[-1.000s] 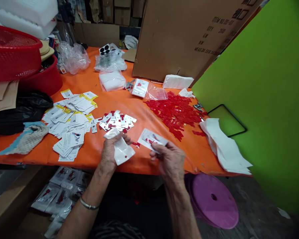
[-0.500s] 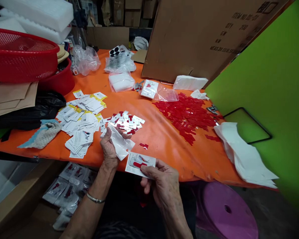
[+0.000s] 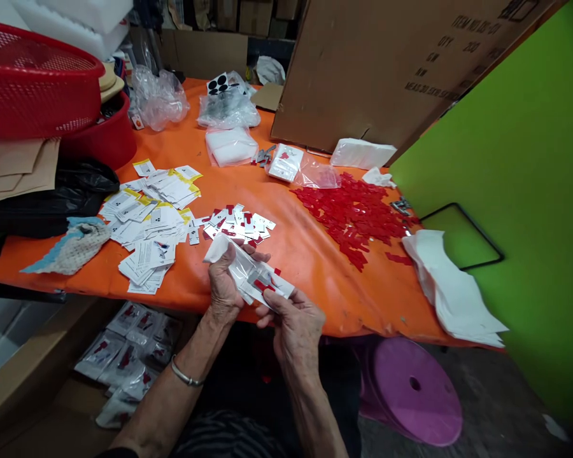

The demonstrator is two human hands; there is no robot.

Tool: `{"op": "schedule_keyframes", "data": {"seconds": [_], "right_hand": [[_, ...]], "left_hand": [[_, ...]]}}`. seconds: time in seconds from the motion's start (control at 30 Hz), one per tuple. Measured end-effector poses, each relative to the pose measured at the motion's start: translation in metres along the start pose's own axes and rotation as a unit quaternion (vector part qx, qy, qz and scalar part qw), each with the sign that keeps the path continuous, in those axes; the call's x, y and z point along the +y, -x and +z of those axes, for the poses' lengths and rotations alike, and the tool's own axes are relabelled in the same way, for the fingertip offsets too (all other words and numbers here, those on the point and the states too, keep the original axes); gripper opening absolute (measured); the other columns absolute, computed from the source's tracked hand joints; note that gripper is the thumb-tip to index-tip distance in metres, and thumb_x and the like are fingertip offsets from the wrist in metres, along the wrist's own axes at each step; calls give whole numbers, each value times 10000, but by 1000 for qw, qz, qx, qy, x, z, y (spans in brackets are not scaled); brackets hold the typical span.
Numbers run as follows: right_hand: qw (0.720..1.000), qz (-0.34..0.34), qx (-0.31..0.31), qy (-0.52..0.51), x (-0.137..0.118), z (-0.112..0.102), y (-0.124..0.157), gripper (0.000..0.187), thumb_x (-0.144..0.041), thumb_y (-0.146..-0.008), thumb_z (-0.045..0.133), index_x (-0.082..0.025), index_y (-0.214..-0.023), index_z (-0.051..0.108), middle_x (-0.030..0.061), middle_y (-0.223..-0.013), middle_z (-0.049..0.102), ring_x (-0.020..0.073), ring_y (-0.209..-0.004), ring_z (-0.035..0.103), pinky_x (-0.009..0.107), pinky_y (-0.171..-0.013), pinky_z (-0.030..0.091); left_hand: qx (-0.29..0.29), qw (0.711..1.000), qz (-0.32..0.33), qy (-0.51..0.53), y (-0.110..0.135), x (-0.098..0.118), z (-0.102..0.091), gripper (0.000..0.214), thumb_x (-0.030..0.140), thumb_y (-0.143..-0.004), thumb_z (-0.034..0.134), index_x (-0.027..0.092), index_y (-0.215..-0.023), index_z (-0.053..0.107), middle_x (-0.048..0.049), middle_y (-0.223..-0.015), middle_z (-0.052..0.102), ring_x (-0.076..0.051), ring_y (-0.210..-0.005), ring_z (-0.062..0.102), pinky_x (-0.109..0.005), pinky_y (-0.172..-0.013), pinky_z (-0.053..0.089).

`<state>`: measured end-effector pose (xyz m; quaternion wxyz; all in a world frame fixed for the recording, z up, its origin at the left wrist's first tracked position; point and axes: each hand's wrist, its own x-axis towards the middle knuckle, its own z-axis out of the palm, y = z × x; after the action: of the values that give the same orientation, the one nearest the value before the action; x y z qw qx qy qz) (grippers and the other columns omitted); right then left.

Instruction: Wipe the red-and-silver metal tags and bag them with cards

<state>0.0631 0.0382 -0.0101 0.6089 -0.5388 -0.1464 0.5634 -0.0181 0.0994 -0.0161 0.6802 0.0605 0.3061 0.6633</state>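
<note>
My left hand point(image 3: 226, 280) is closed round a clear plastic bag point(image 3: 240, 259) with a white back, its mouth facing right. Pinched in my right hand point(image 3: 293, 318) is a printed card point(image 3: 281, 287) with a red piece point(image 3: 263, 285) on its face, under my thumb. The card's left part lies within the bag's mouth. Just beyond my hands, small white cards with red pieces point(image 3: 239, 222) lie in a loose heap. To their left is a pile of printed cards point(image 3: 155, 219).
Red pieces point(image 3: 358, 216) spread over the orange table point(image 3: 305, 254). White bags point(image 3: 451, 286) lie at the right edge, above a purple stool point(image 3: 415, 388). A carton point(image 3: 33, 362) at lower left holds packed bags point(image 3: 124, 343). Red baskets point(image 3: 38, 79) stand at left.
My right hand has brought the card left to the bag, and the card's end is now in the bag's mouth. My left hand has moved slightly right with the bag.
</note>
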Motion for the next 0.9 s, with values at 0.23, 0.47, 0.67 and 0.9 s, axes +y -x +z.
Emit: {"op": "schedule_keyframes", "data": {"seconds": [0.23,0.47,0.67,0.9], "right_hand": [[1000,-15,11,6,6,5,-8,166,-213,-591,691,-148,-681,567,-46,-441,595,100,-301,508,185,-303,436],[995,11,-29,92,4,-6,-14,297,-274,-591,733,-163,-785,538,-54,-528,620,103,-352,539,182,-303,431],[996,35,-22,82,7,0,-16,269,-305,-580,741,-149,-630,527,-64,-349,508,49,-252,394,122,-237,264],[998,42,-39,-10,3,17,-14,295,-249,-545,741,-128,-778,605,-47,-450,588,93,-298,491,179,-275,416]], "left_hand": [[-62,993,-94,-43,20,-15,0,383,291,-678,673,193,-1035,574,-76,-875,690,-153,-498,600,-196,-332,364],[-3,993,-110,-53,16,-14,-2,369,147,-695,596,177,-1059,541,-76,-812,693,-221,-669,670,-273,-471,500],[38,989,-128,-58,10,0,3,427,110,-676,579,138,-1101,537,-89,-770,688,-246,-676,675,-372,-583,542],[-54,976,-169,-124,15,1,-1,367,249,-714,584,148,-1065,560,-75,-768,700,-48,-217,319,-176,-209,200]]}}
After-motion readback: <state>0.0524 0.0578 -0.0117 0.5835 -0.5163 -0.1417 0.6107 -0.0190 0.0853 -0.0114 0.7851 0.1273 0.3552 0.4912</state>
